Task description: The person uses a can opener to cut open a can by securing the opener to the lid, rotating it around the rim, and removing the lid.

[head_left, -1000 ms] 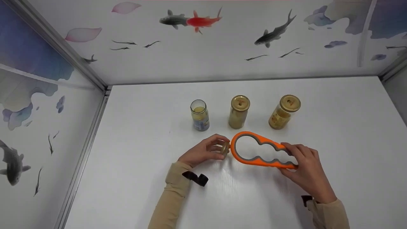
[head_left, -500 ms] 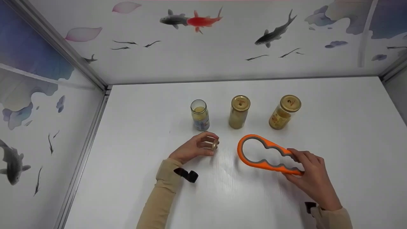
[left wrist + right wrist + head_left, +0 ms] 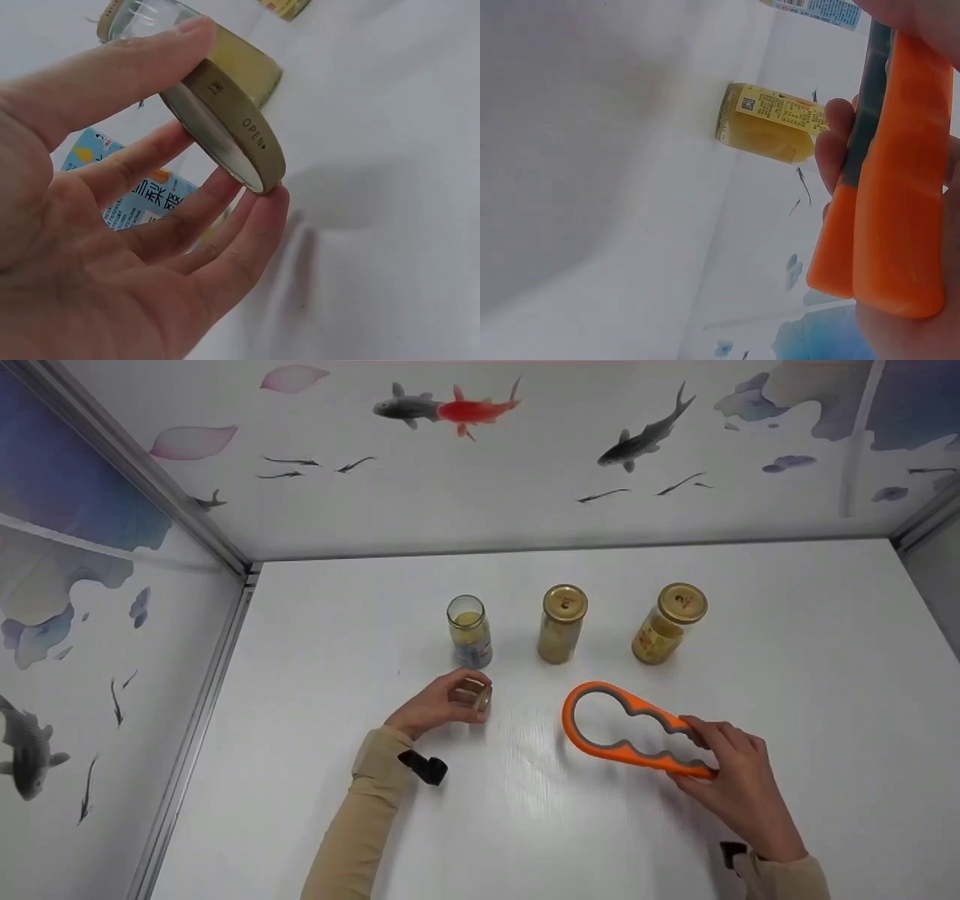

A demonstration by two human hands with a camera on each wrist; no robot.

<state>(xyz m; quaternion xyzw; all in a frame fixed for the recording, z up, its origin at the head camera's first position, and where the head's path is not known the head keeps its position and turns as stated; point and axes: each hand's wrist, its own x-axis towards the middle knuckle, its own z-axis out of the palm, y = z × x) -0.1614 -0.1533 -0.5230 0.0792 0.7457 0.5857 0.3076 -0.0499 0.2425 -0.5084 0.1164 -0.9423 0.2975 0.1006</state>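
Between thumb and fingers, my left hand [image 3: 441,705] pinches a gold jar lid [image 3: 244,124] by its rim. The lid is tilted on edge, and "OPEN" is printed on its side. Just beyond this hand stands a lidless glass jar [image 3: 470,634] with yellowish contents and a blue label. My right hand [image 3: 739,780] grips the handle end of an orange jar opener [image 3: 626,752] with a grey scalloped inner edge. The opener's rounded loop points left, with nothing inside it.
Two jars with gold lids stand upright in the back row: a middle jar [image 3: 562,626] and a right jar [image 3: 667,624] with a yellow label. A white table [image 3: 337,622] lies beneath, bounded by a printed back wall [image 3: 525,472] and a left side wall [image 3: 112,607].
My left hand has moved left with the lid, away from the opener's loop and nearer the lidless jar. The opener has shifted slightly right and toward me. The jars stay put.
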